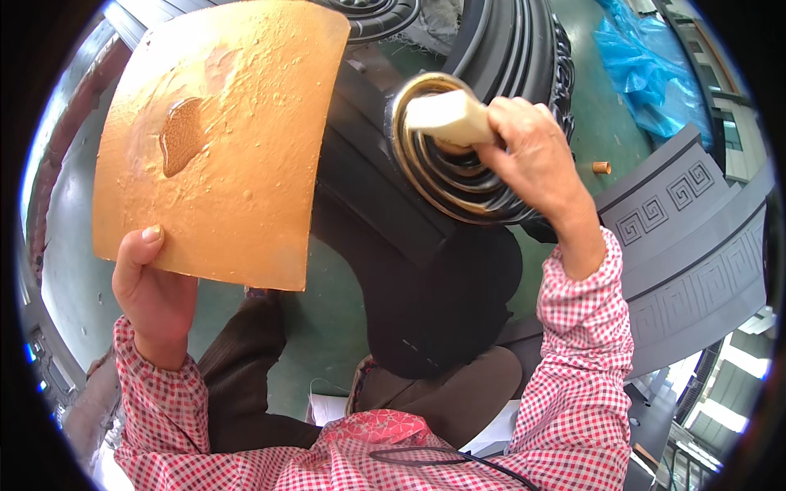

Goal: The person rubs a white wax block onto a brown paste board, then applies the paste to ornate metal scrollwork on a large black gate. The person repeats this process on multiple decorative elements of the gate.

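Note:
My left hand point(151, 282) grips a flat sheet point(246, 204) by its lower edge, thumb on top. The sheet is smeared with gold paint, and a wet brownish puddle point(182, 135) lies on it. My right hand point(528, 151) is closed around a pale cream brush point(449, 119), partly blurred, held over a round scroll point(471, 196) of dark moulding. Gold colour shows along the scroll's raised rings. Whether the brush touches the scroll I cannot tell, since its underside is mostly hidden.
A dark moulded frame point(499, 49) curves up behind the scroll. Grey curved panels point(688, 245) with key patterns stand at the right. Blue plastic sheeting point(647, 74) and a small copper-coloured cylinder point(602, 168) lie on the green floor point(315, 352). A black cable point(458, 452) crosses my front.

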`<move>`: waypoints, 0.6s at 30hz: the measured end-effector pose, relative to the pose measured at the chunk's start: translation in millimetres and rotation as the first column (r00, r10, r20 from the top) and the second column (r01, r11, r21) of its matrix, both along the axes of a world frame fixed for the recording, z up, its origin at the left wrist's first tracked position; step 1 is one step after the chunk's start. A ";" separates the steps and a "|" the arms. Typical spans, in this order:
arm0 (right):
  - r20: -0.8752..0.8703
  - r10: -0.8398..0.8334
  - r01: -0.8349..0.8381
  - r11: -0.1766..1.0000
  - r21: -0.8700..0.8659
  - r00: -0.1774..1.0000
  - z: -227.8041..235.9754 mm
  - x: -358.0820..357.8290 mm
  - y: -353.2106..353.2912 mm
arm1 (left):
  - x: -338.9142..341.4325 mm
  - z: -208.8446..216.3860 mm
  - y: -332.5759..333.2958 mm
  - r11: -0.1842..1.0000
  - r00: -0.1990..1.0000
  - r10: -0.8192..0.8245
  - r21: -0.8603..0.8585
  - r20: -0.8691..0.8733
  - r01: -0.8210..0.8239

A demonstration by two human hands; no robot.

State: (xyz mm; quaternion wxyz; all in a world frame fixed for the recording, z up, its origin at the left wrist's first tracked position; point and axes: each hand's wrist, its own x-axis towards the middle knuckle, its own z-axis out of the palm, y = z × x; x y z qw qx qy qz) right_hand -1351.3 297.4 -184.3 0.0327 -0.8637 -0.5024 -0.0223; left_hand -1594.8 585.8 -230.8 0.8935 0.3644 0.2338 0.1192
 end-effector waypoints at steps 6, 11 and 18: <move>-0.476 -0.093 0.298 0.878 0.374 0.874 10.1 8.4 0.1 | -0.9 -2.8 -1.5 1.000 1.000 0.014 -0.009 0.027 -0.014; 0.052 -0.046 0.043 0.998 0.043 0.998 -6.8 -1.6 -0.7 | -0.8 -4.5 -0.5 1.000 0.999 0.020 -0.012 0.030 -0.019; 0.051 -0.058 0.043 0.968 0.247 0.997 -4.7 0.7 12.2 | 0.2 -2.5 -1.3 0.999 0.999 -0.023 -0.033 0.044 0.025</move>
